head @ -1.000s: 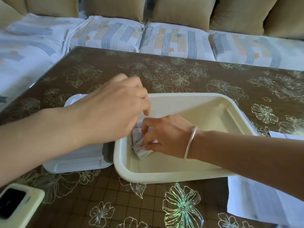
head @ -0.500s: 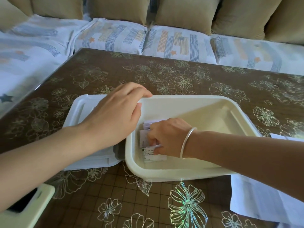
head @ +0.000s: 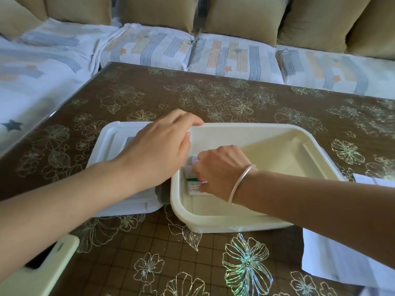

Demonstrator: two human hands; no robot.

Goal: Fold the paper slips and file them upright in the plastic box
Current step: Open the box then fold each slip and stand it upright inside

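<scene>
A cream plastic box (head: 224, 223) sits on the brown flowered table. Inside it, against the left wall, stand a few folded paper slips (head: 193, 184), white with green and grey print. My right hand (head: 218, 167), with a silver bangle on the wrist, is down in the box with its fingertips pinched on the slips. My left hand (head: 158, 146) lies over the box's left rim, fingers hooked over the far-left corner. Most of the slips are hidden behind my right hand.
The white lid (head: 111, 142) lies flat just left of the box. White paper sheets (head: 333, 261) lie at the right, partly under my right forearm. A phone in a pale case (head: 42, 272) rests at the near left corner. A sofa with cushions lines the far side.
My left hand has come down from above the box onto its left rim. My right hand has pushed the slips up against the left wall, and they stand more upright.
</scene>
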